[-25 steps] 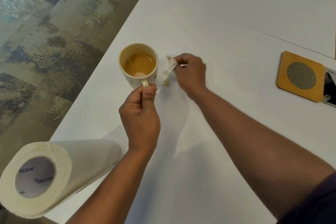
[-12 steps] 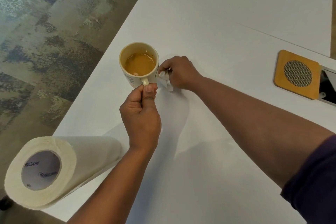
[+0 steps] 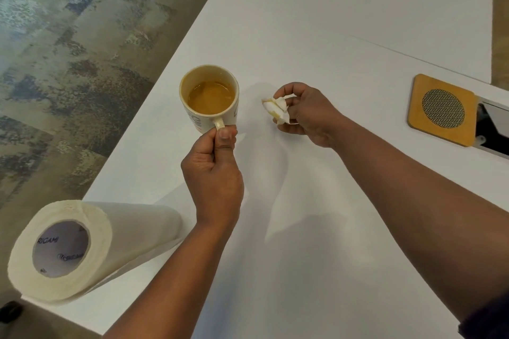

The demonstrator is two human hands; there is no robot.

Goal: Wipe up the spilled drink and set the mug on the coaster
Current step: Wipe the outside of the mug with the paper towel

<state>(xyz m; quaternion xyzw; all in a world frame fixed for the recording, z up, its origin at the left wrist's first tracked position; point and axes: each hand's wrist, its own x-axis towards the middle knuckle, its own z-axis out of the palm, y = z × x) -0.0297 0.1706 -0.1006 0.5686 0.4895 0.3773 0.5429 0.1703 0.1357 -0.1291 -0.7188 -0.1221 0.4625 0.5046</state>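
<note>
Currently left hand pinches handle of mug, holding tan drink, on table. Right hand clenched on stained tissue wad beside mug. Coaster well right of fingers.

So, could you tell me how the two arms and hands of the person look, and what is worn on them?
Both forearms are bare. The left hand and right hand show no gloves, rings or watch. Only a dark purple sleeve edge appears, high on the right arm at the frame's lower right corner.
</note>
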